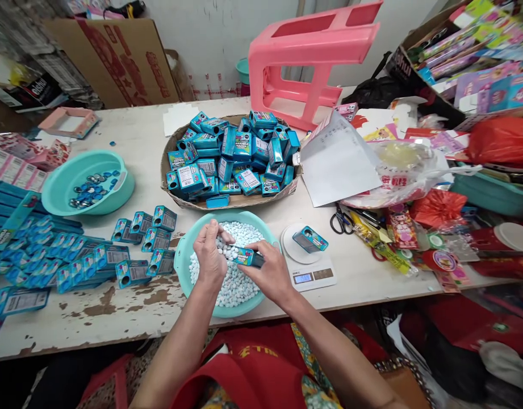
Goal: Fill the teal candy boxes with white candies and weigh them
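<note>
Small blue box [249, 257] is located over the near-centre teal bowl [181, 253], above the fill of white pellets [239, 284], and lies roughly level with its long axis running left to right. The right hand [273, 274] holds it: the fingers [256, 246] are closed around the right end of the box, thumb on the near side. The left hand [210, 257] is positioned at the left end of the box, with its fingers [218, 232] curled and drawn together directly over the pellets; whether they hold any pellets cannot be determined. A white scale [312, 275] stands on the desk [133, 136] just right of the bowl and carries a second blue box [310, 239]. A shallow basket [165, 170], heaped with similar boxes, sits just beyond the bowl. To the left, further boxes [147, 240] lie in rows, and a second teal bowl [61, 187] at far left contains dark round pieces. Scissors [340, 219] lie to the right of the scale.
</note>
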{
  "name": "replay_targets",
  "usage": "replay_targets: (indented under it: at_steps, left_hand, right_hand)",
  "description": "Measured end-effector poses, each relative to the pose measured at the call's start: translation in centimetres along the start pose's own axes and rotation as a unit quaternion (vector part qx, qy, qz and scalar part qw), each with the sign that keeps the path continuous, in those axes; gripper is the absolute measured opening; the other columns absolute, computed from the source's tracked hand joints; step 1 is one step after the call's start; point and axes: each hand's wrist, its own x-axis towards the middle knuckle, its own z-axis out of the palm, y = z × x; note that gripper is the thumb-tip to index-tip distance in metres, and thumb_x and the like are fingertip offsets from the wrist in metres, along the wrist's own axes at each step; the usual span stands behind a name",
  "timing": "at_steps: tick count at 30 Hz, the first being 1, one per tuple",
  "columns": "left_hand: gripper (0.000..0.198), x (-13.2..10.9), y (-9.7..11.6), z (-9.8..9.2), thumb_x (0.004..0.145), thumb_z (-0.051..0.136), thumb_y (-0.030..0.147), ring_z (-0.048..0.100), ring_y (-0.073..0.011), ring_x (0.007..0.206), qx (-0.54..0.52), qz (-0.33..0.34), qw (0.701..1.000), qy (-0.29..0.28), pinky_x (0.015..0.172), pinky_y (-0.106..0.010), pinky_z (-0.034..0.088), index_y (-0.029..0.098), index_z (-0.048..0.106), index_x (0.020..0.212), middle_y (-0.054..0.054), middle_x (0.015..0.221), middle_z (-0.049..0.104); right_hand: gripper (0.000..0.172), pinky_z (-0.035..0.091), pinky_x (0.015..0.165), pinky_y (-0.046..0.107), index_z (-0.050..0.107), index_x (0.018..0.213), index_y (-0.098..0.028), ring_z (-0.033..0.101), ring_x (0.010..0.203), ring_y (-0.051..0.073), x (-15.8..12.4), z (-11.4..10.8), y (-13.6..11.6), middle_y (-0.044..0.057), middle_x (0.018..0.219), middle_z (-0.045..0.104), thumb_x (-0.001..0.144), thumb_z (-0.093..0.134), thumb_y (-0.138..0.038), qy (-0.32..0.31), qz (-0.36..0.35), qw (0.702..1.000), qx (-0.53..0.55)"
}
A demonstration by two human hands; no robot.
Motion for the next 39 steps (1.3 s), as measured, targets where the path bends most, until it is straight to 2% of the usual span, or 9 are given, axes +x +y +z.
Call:
replay_targets:
  at_steps: [7,13,17,20,24,27,29,34,39]
  left_hand:
    - [0.031,-0.1,-0.2,0.1,0.08,0.061,0.038,0.049,-0.0087,0.047,0.022,0.033,0.999,-0.014,0.049,-0.021,0.04,0.017,0.048,0.061,0.003,0.051,0.048]
    - [0.028,-0.2,-0.2,-0.1,0.08,0.062,0.038,0.049,-0.0087,0.046,-0.012,-0.023,0.999,-0.021,0.045,-0.02,0.037,0.017,0.051,0.066,0.003,0.052,0.049]
    - [0.031,-0.3,0.1,-0.2,0.079,0.062,0.041,0.047,-0.0072,0.045,-0.042,-0.001,0.999,0.018,0.046,-0.019,0.038,0.016,0.05,0.066,0.004,0.052,0.047]
    - [0.029,-0.7,-0.1,0.0,0.079,0.063,0.039,0.043,-0.0061,0.042,-0.037,-0.018,0.999,-0.007,0.042,-0.018,0.034,0.016,0.05,0.068,0.005,0.051,0.046]
    - [0.027,-1.2,0.5,0.1,0.078,0.065,0.034,0.035,-0.0043,0.037,-0.022,-0.067,0.995,-0.071,0.037,-0.017,0.025,0.016,0.049,0.065,0.006,0.046,0.041]
    - [0.025,-0.2,1.7,-0.7,0.075,0.067,0.033,0.031,-0.0033,0.036,-0.056,-0.06,0.995,-0.057,0.037,-0.016,0.022,0.016,0.051,0.068,0.007,0.045,0.038]
    - [0.026,1.1,1.7,-1.9,0.074,0.067,0.036,0.035,-0.0038,0.039,-0.077,-0.071,0.994,-0.034,0.039,-0.016,0.028,0.017,0.05,0.07,0.006,0.049,0.041]
    - [0.026,3.9,-2.7,-5.6,0.063,0.07,0.031,0.05,-0.0084,0.051,0.079,-0.233,0.969,0.01,0.05,-0.02,0.041,0.016,0.049,0.063,0.002,0.058,0.051]
    - [0.031,4.1,-6.1,-7.9,0.06,0.07,0.041,0.046,-0.0092,0.049,0.277,-0.251,0.917,-0.138,0.045,-0.02,0.033,0.015,0.057,0.07,0.0,0.063,0.056]
  right_hand:
    - [0.028,0.044,0.079,0.033,0.063,0.091,-0.021,0.062,0.089,0.022,0.0,0.0,-0.4,0.003,0.091,0.068,0.066,0.075,-0.019,-0.017,-0.005,1.0,-0.011]
    - [0.027,0.041,0.079,0.033,0.062,0.091,-0.021,0.062,0.089,0.022,-0.3,-0.3,-0.4,0.002,0.089,0.068,0.067,0.074,-0.018,-0.002,-0.004,1.0,-0.028]
    - [0.023,0.038,0.083,0.034,0.062,0.089,-0.022,0.063,0.09,0.021,-0.6,-0.1,-1.0,0.001,0.089,0.069,0.069,0.072,-0.02,0.0,-0.003,0.999,-0.043]
    - [0.022,0.038,0.084,0.034,0.063,0.089,-0.022,0.063,0.089,0.021,-0.6,0.3,-1.0,0.0,0.088,0.069,0.068,0.072,-0.02,0.004,0.001,0.999,-0.035]
    - [0.024,0.042,0.082,0.034,0.064,0.089,-0.022,0.063,0.087,0.021,-0.6,0.4,0.3,0.001,0.088,0.069,0.067,0.073,-0.022,-0.003,0.011,1.0,0.017]
    - [0.028,0.045,0.08,0.032,0.065,0.092,-0.022,0.062,0.088,0.02,-0.9,-0.1,1.5,0.002,0.091,0.068,0.067,0.075,-0.029,0.001,0.017,0.995,0.097]
    - [0.032,0.046,0.08,0.032,0.065,0.094,-0.021,0.061,0.089,0.02,-1.2,-0.4,2.0,0.002,0.092,0.067,0.066,0.076,-0.032,0.011,0.03,0.99,0.135]
    - [0.032,0.046,0.078,0.031,0.065,0.09,-0.02,0.061,0.085,0.019,-2.4,-0.1,2.0,0.001,0.088,0.065,0.063,0.079,-0.028,0.024,0.056,0.983,0.174]
    - [0.036,0.046,0.078,0.029,0.065,0.091,-0.022,0.061,0.085,0.018,-4.9,-1.4,1.8,0.001,0.088,0.065,0.061,0.082,-0.029,0.003,0.05,0.975,0.215]
